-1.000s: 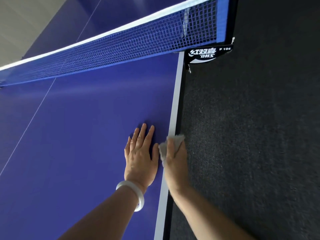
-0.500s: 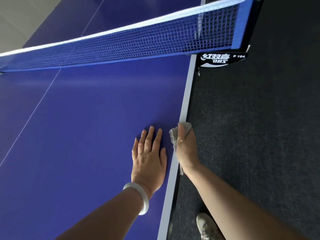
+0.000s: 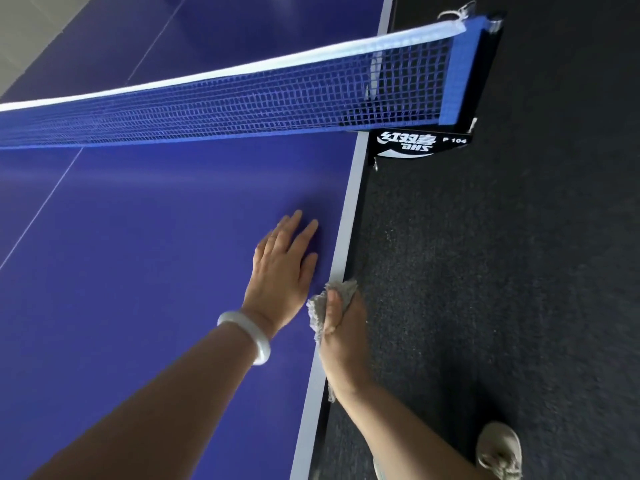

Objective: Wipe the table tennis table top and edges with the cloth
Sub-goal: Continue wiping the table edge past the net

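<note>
The blue table tennis table (image 3: 138,254) fills the left of the view, with a white line along its right side edge (image 3: 349,209). My right hand (image 3: 344,336) grips a crumpled grey cloth (image 3: 320,306) and presses it over that side edge, thumb on top. My left hand (image 3: 285,268) lies flat on the blue top just left of the cloth, fingers apart, holding nothing. A white bangle sits on that wrist.
The blue net (image 3: 225,109) crosses the table beyond my hands and ends at a black clamp post (image 3: 412,145) on the side edge. Dark carpet floor (image 3: 502,271) lies to the right. A light shoe (image 3: 498,452) shows at the bottom right.
Both hands have slid along the side edge toward the net. The view has shifted closer to the net post, and a shoe has come into sight.
</note>
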Motion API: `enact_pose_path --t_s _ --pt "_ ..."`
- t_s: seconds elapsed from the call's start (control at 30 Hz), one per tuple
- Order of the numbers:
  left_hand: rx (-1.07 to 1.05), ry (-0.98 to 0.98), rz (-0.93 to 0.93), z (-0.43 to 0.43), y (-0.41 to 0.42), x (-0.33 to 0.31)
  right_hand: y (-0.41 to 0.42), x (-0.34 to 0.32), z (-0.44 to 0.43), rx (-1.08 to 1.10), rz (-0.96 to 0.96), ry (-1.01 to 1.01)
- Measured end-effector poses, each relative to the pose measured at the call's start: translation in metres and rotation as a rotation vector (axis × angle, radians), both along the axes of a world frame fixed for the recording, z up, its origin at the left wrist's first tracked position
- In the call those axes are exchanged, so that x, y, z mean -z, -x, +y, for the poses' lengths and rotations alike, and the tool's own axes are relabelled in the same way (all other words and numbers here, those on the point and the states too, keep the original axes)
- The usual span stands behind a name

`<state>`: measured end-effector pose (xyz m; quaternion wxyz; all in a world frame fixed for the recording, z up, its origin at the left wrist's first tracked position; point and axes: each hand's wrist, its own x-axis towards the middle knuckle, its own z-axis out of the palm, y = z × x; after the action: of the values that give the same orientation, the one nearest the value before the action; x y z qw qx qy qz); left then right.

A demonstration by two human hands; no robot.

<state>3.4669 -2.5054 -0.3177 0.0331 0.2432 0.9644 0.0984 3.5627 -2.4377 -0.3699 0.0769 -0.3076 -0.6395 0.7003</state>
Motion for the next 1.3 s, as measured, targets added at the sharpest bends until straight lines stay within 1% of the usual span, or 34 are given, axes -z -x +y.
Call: enact_pose_path --t_s 0.1,0.2,0.27,0.37,0.43,0.47,0.53,0.67,0.73,0.9,0.93,1.0,1.07,1.13,1.2,1.23,1.3 --pt "-0.055 0.069 0.034 0.013 0.013 0.012 -0.003 -0.004 0.000 -0.031 -0.012 -0.018" --pt "-0.039 0.057 0.039 0.010 0.013 0.008 0.011 -0.006 0.008 -0.045 -0.037 -0.007" --pt "-0.043 0.037 0.028 0.012 0.014 0.007 0.047 -0.009 0.026 -0.020 -0.044 0.033" --pt "-0.057 0.042 0.029 0.013 0.013 0.007 0.134 -0.014 0.074 0.033 -0.084 0.079" --pt "-0.057 0.043 0.022 0.011 0.012 0.008 0.185 -0.019 0.106 0.006 -0.087 0.138" --pt "-0.057 0.038 0.022 0.010 0.012 0.008 0.200 -0.019 0.114 -0.016 -0.107 0.113" --pt "-0.060 0.037 0.019 0.011 0.012 0.010 0.204 -0.017 0.114 -0.026 -0.133 0.008" --pt "-0.064 0.053 0.013 0.011 0.013 0.012 0.170 -0.010 0.090 -0.010 -0.047 -0.121" --pt "-0.067 0.058 0.011 0.010 0.013 0.013 0.180 -0.010 0.096 -0.006 -0.072 -0.117" --pt "-0.071 0.056 0.002 0.010 0.012 0.013 0.235 -0.018 0.131 -0.061 -0.208 -0.065" --pt "-0.069 0.058 0.002 0.010 0.012 0.013 0.234 -0.018 0.131 -0.054 -0.211 -0.077" --pt "-0.073 0.059 0.008 0.011 0.012 0.012 0.214 -0.016 0.119 -0.010 -0.121 -0.112" --pt "-0.076 0.057 0.015 0.012 0.012 0.012 0.174 -0.010 0.093 0.038 0.000 -0.046" --pt "-0.079 0.042 0.015 0.011 0.012 0.011 0.120 -0.006 0.060 0.062 0.074 0.010" --pt "-0.076 0.032 0.001 0.010 0.012 0.012 0.074 -0.005 0.033 0.076 0.103 -0.036" --pt "-0.075 0.031 -0.004 0.010 0.012 0.011 0.064 -0.004 0.028 0.085 0.111 -0.021" --pt "-0.078 0.029 -0.009 0.009 0.012 0.011 0.074 -0.004 0.033 0.072 0.097 0.061"
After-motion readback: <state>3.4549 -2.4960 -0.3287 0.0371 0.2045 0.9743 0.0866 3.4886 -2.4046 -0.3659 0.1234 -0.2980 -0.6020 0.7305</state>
